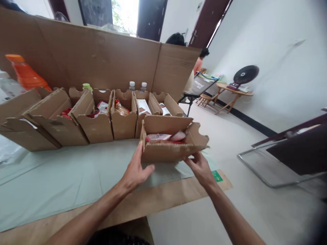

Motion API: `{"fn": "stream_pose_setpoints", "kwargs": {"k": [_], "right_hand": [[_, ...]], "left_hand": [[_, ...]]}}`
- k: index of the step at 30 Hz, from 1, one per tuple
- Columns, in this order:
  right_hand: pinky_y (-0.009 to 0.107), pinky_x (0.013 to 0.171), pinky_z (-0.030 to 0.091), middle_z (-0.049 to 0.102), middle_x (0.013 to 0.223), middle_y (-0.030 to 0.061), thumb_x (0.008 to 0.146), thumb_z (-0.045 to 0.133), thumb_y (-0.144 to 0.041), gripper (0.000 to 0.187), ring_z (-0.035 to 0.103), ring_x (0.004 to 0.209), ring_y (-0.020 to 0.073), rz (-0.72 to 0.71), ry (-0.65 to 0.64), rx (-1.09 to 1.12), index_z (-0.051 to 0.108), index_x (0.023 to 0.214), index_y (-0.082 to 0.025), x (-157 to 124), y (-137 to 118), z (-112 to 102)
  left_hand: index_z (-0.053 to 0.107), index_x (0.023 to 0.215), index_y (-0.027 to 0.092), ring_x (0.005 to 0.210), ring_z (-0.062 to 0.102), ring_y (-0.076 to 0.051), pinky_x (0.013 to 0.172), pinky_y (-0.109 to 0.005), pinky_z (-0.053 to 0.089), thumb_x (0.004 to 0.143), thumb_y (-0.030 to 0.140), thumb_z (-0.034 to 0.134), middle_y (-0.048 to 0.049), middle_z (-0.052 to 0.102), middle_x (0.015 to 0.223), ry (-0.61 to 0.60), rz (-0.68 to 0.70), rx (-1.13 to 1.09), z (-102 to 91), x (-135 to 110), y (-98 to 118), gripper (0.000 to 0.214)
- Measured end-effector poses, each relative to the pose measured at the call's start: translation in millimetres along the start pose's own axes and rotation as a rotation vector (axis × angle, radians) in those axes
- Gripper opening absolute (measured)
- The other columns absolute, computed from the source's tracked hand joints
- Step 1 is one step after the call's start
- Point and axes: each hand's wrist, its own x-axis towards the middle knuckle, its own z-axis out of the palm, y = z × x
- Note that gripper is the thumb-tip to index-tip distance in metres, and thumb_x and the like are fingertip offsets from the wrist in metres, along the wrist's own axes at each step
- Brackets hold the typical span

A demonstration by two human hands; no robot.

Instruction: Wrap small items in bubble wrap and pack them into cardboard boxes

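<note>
Left hand [136, 170]: thumb spread, fingers against the box's [167, 153] left end
Right hand [200, 168]: curled at its near right corner; pinch unclear
Box: just beyond both hands, long axis left-right
Box row [99, 128]: farther left, lengthwise near-far

A pale green cloth [76, 177] lies over the wooden surface [176, 197], and brown open-topped cardboard boxes [124, 127] stand on it side by side in a row. Before the row's right end is a single brown cardboard box [168, 153], set crosswise, with pink plastic packets [158, 136] inside. Behind the row: an orange plastic bottle [29, 75] at far left, two white-capped clear bottles [143, 89] right of centre, then a tall brown cardboard panel [99, 61].
</note>
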Motion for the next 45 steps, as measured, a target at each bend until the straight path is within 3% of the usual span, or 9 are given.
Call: {"fn": "stream_pose_setpoints", "kwargs": {"k": [5, 9, 13, 18, 20, 25, 29, 37, 45], "right_hand": [[0.032, 0.060, 0.056, 0.073, 0.085, 0.0063, 0.091, 0.069, -0.049, 0.027, 0.069, 0.077, 0.0234, -0.122, -0.099, -0.010, 0.067, 0.092, -0.022, -52, -53, 40], [0.037, 0.077, 0.062, 0.073, 0.105, 0.0074, 0.086, 0.074, -0.044, 0.034, 0.069, 0.090, 0.0238, -0.242, -0.229, 0.203, 0.066, 0.111, -0.022, -17, -108, 84], [0.040, 0.081, 0.063, 0.070, 0.119, 0.0093, 0.082, 0.077, -0.048, 0.049, 0.069, 0.102, 0.0265, -0.175, -0.149, 0.295, 0.062, 0.122, -0.023, -3, -121, 88], [0.040, 0.080, 0.060, 0.073, 0.108, 0.0092, 0.090, 0.073, -0.048, 0.032, 0.071, 0.099, 0.0278, -0.074, -0.059, 0.070, 0.067, 0.111, -0.025, -69, -98, 58], [0.041, 0.080, 0.060, 0.074, 0.102, 0.0088, 0.089, 0.073, -0.049, 0.031, 0.072, 0.096, 0.0283, -0.081, -0.144, 0.048, 0.067, 0.107, -0.024, -79, -104, 69], [0.040, 0.081, 0.062, 0.071, 0.113, 0.0080, 0.083, 0.074, -0.048, 0.045, 0.069, 0.092, 0.0236, -0.182, -0.217, 0.309, 0.062, 0.118, -0.024, -36, -140, 125], [0.038, 0.079, 0.062, 0.071, 0.113, 0.0079, 0.084, 0.076, -0.052, 0.045, 0.070, 0.092, 0.0228, -0.089, -0.126, 0.363, 0.062, 0.116, -0.024, -22, -114, 108], [0.044, 0.087, 0.057, 0.075, 0.105, 0.0101, 0.074, 0.080, -0.066, 0.058, 0.070, 0.096, 0.0289, 0.227, 0.306, 0.165, 0.067, 0.108, -0.021, -73, -16, -18], [0.054, 0.100, 0.052, 0.063, 0.136, 0.0145, 0.066, 0.085, -0.065, 0.084, 0.062, 0.121, 0.0374, 0.278, 0.446, -0.034, 0.057, 0.134, -0.024, -137, 50, -53]], "left_hand": [[0.034, 0.163, 0.030, 0.147, 0.051, -0.037, 0.119, -0.058, 0.048, 0.096, 0.038, 0.066, -0.0158, 0.054, 0.157, 0.202, -0.270, -0.046, -63.0, -113, 19, 0.074], [0.043, 0.155, 0.027, 0.142, 0.054, -0.036, 0.122, -0.060, 0.042, 0.090, 0.045, 0.074, -0.0130, 0.053, 0.156, 0.378, -0.293, -0.079, -125.2, -78, 36, 0.075], [0.036, 0.160, 0.020, 0.148, 0.046, -0.039, 0.127, -0.063, 0.031, 0.081, 0.045, 0.078, -0.0160, 0.052, 0.158, 0.386, -0.133, -0.129, -134.2, -18, 44, 0.092], [0.026, 0.167, 0.027, 0.158, 0.034, -0.039, 0.129, -0.063, 0.029, 0.091, 0.040, 0.072, -0.0137, 0.038, 0.169, 0.165, -0.194, -0.057, -108.8, -87, 52, 0.089], [0.030, 0.166, 0.030, 0.157, 0.035, -0.041, 0.129, -0.066, 0.026, 0.093, 0.043, 0.070, -0.0137, 0.044, 0.165, 0.246, -0.278, 0.005, -118.1, -118, 49, 0.084], [0.032, 0.163, 0.030, 0.152, 0.042, -0.037, 0.129, -0.063, 0.028, 0.090, 0.042, 0.075, -0.0115, 0.050, 0.160, 0.441, -0.208, -0.030, -157.9, -97, 39, 0.085], [0.023, 0.167, 0.029, 0.160, 0.029, -0.037, 0.132, -0.062, 0.020, 0.088, 0.038, 0.075, -0.0118, 0.033, 0.172, 0.368, -0.188, -0.098, -123.2, -71, 42, 0.095], [0.012, 0.170, 0.022, 0.166, 0.010, -0.037, 0.134, -0.062, 0.013, 0.081, 0.030, 0.072, -0.0115, 0.010, 0.180, -0.197, -0.264, -0.312, -0.3, -32, 54, 0.108], [0.046, 0.157, 0.021, 0.140, 0.055, -0.033, 0.116, -0.051, 0.047, 0.090, 0.030, 0.060, -0.0114, 0.058, 0.156, -0.266, -0.068, -0.354, 53.1, 72, 30, 0.069]]}}
